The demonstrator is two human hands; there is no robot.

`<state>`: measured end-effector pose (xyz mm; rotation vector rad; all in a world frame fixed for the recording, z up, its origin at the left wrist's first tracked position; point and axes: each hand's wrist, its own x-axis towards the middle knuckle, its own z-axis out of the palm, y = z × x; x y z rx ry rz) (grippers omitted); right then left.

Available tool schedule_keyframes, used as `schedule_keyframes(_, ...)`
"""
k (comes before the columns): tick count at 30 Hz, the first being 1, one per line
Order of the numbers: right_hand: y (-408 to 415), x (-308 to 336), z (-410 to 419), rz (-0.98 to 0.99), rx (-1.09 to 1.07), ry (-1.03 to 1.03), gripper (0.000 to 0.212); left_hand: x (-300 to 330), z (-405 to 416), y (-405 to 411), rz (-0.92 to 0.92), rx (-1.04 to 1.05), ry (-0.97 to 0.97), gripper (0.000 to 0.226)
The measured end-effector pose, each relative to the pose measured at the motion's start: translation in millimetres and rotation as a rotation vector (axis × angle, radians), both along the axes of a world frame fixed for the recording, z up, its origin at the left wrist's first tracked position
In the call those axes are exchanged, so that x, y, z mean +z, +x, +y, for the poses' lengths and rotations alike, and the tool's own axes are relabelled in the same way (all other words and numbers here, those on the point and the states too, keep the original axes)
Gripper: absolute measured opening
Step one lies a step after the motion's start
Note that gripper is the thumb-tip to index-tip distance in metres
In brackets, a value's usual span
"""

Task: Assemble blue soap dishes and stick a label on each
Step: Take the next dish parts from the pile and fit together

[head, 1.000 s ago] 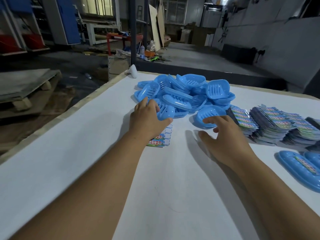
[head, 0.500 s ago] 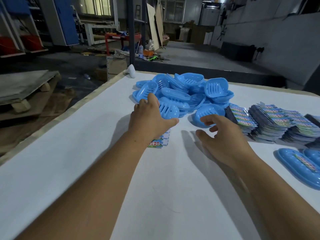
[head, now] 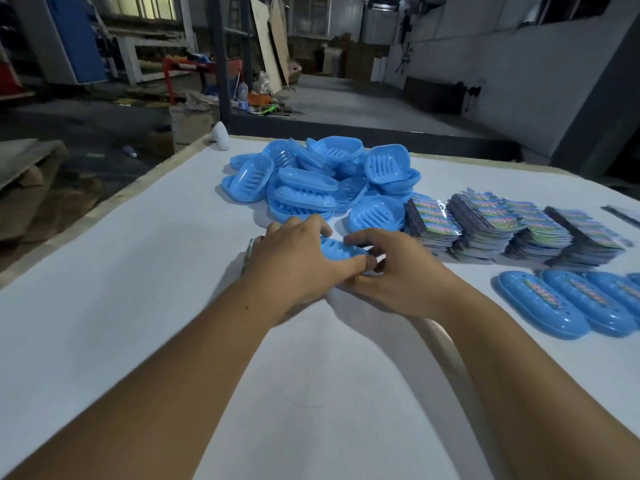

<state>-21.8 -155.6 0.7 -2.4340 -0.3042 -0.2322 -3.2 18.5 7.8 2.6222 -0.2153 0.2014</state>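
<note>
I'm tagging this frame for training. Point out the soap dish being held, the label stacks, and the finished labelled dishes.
held soap dish (head: 337,249): head view, slotted top between the hands.
label stacks (head: 491,225): head view, top of a middle stack.
finished labelled dishes (head: 542,304): head view, lid of the nearest one.

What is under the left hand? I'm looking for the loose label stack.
The left hand covers one end of a blue soap dish piece, also held by the right hand. A label stack's edge peeks out left; the rest is hidden.
</note>
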Motion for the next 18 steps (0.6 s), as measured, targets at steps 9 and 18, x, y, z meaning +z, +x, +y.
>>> schedule_keyframes(9, 1, 7, -25, 0.284, 0.010, 0.179, 0.058, 1, 9, 4, 0.127, -0.228, -0.079, 0.054)
schedule_keyframes(18, 1, 8, -24, 0.263, 0.022, 0.113, 0.060, 1, 12, 3, 0.168, -0.241, -0.044, 0.060)
